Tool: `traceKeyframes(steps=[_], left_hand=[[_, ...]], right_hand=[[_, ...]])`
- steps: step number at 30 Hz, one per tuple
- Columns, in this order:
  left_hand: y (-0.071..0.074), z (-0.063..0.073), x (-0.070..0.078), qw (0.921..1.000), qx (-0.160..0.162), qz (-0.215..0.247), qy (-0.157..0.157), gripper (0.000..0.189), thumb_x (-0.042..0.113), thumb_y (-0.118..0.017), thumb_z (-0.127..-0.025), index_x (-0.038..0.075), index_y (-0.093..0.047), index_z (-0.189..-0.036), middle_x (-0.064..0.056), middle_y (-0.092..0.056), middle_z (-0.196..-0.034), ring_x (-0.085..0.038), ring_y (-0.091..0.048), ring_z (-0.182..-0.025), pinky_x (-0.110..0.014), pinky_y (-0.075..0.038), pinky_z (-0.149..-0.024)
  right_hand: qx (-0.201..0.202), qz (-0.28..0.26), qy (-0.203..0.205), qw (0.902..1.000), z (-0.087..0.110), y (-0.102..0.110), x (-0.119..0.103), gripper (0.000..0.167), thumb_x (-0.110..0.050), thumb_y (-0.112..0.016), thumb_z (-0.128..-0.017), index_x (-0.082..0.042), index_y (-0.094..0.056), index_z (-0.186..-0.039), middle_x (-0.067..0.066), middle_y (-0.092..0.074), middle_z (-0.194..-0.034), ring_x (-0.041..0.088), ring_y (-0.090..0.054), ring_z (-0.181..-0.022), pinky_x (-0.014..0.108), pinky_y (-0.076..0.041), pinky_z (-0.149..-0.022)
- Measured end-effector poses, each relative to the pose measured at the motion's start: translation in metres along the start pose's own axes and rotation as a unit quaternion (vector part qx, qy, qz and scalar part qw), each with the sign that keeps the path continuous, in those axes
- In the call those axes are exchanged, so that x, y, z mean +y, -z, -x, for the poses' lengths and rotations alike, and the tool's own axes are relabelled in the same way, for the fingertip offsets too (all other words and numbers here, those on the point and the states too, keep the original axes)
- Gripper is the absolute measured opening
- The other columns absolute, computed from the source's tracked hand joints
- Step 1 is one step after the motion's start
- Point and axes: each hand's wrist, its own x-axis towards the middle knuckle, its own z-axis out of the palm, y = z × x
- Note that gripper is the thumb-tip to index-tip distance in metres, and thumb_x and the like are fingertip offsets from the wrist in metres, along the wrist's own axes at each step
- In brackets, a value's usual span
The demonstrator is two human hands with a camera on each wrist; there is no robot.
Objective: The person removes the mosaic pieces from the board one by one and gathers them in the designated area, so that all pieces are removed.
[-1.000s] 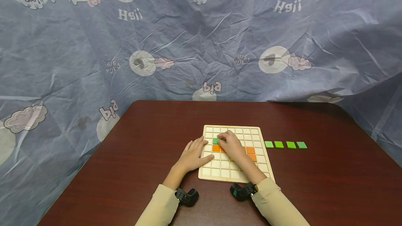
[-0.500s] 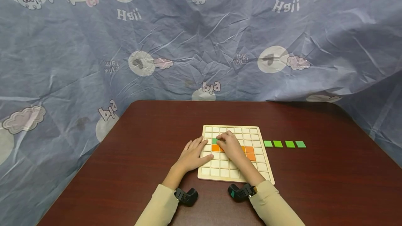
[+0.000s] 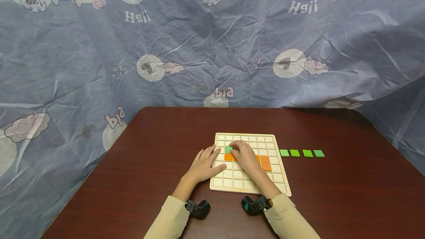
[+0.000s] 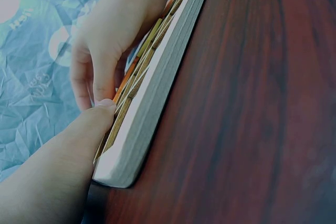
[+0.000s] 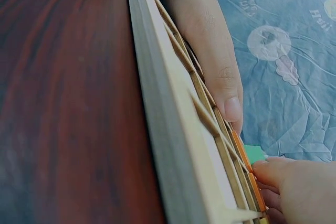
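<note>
Working from the near edge, you have the wooden grid board (image 3: 237,183) flat on the dark table (image 3: 166,135), its two nearest rows bare wherever they show. Further in, several orange tiles (image 3: 264,158) sit in cells of the middle rows, so that part looks done; some cells are hidden, so I can't give you a full count. Your left hand (image 3: 203,166) lies with fingers straight and spread over the board's left edge, holding nothing, apparently steadying it. Your right hand (image 3: 246,156) curls thumb and fingers in, seemingly pinching the green tile (image 3: 228,149) by its right edge, at the cell just beyond the leftmost orange one. I can't tell whether that tile is fully seated. Off the board to your right, four loose green tiles (image 3: 294,153) lie in a row; I'd judge those are what you have left to place. Past the table is printed blue cloth (image 3: 199,43).
</note>
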Motion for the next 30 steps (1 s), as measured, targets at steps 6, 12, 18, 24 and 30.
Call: traceKeyframes(steps=[6, 12, 18, 24, 30], left_hand=[[0.002, -0.004, 0.001, 1.0, 0.003, -0.003, 0.002, 0.071, 0.064, -0.036, -0.087, 0.025, -0.025, -0.145, -0.002, -0.017, -0.153, -0.022, -0.018, -0.14, -0.044, -0.009, -0.115], [0.003, -0.006, 0.002, 1.0, 0.001, -0.004, 0.0, 0.072, 0.065, -0.034, -0.086, 0.025, -0.024, -0.145, -0.001, -0.015, -0.153, -0.021, -0.017, -0.141, -0.044, -0.009, -0.115], [0.002, -0.005, -0.001, 1.0, 0.004, -0.001, 0.005, 0.072, 0.066, -0.035, -0.086, 0.024, -0.025, -0.145, -0.002, -0.016, -0.153, -0.022, -0.018, -0.14, -0.045, -0.009, -0.115], [0.001, -0.003, -0.001, 1.0, 0.003, 0.0, 0.005, 0.072, 0.065, -0.035, -0.086, 0.024, -0.026, -0.145, -0.002, -0.017, -0.153, -0.022, -0.019, -0.14, -0.045, -0.01, -0.115], [0.001, -0.001, 0.0, 1.0, -0.001, 0.0, 0.005, 0.071, 0.064, -0.036, -0.087, 0.024, -0.026, -0.145, -0.003, -0.017, -0.153, -0.023, -0.019, -0.14, -0.045, -0.01, -0.115]], right_hand=[[0.006, -0.006, 0.014, 0.9999, -0.002, 0.003, -0.001, 0.016, -0.015, -0.061, -0.087, -0.012, -0.06, -0.103, 0.006, -0.064, -0.096, 0.022, -0.059, -0.091, 0.039, -0.05, -0.08], [0.009, -0.013, 0.01, 0.9998, -0.002, 0.005, 0.0, 0.011, -0.013, -0.06, -0.087, -0.014, -0.058, -0.098, 0.006, -0.066, -0.094, 0.022, -0.062, -0.089, 0.039, -0.051, -0.078], [0.003, -0.024, 0.003, 0.9997, -0.002, 0.002, -0.002, 0.01, -0.013, -0.06, -0.087, -0.015, -0.058, -0.097, 0.005, -0.066, -0.094, 0.022, -0.063, -0.091, 0.039, -0.051, -0.079], [0.008, -0.046, -0.014, 0.9988, 0.002, 0.003, -0.006, 0.011, -0.016, -0.059, -0.088, -0.015, -0.059, -0.099, 0.005, -0.066, -0.097, 0.021, -0.063, -0.089, 0.039, -0.051, -0.077], [0.014, -0.071, -0.02, 0.9972, 0.007, 0.007, -0.01, 0.016, -0.018, -0.058, -0.089, -0.017, -0.06, -0.105, 0.005, -0.066, -0.098, 0.022, -0.061, -0.09, 0.039, -0.05, -0.078]])
